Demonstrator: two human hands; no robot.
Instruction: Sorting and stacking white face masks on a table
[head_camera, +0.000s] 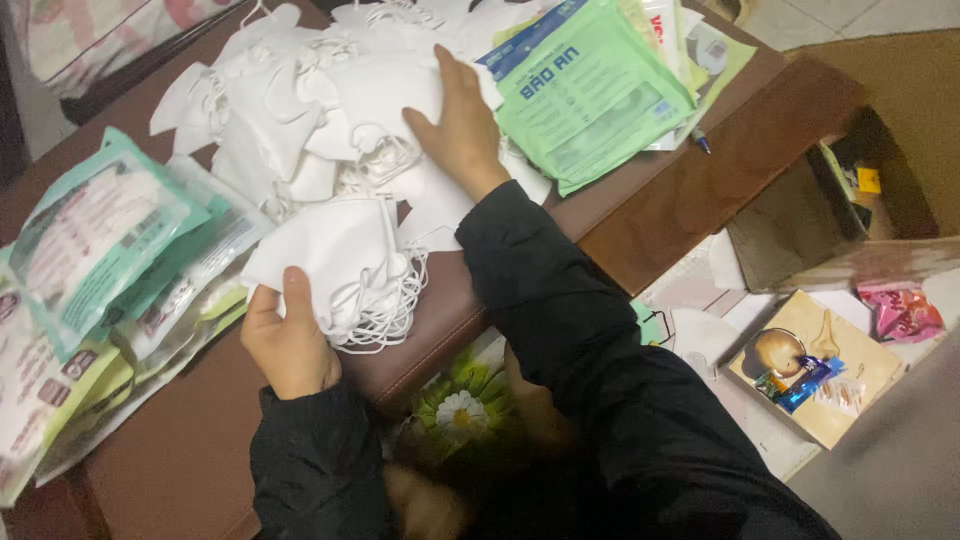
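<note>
You get one view only — the camera on your head, tilted steeply down over your own chest and sleeves. It sits close: the brown table (690, 200) fills most of the frame, running on a slant from lower left to upper right. At the right edge it catches the floor (900, 470) beside you — nothing is shared with another view.

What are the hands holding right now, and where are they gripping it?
The left hand grips a stack of white face masks at its lower left edge, thumb on top. The right hand holds nothing; it lies flat on the loose mask pile.
</note>
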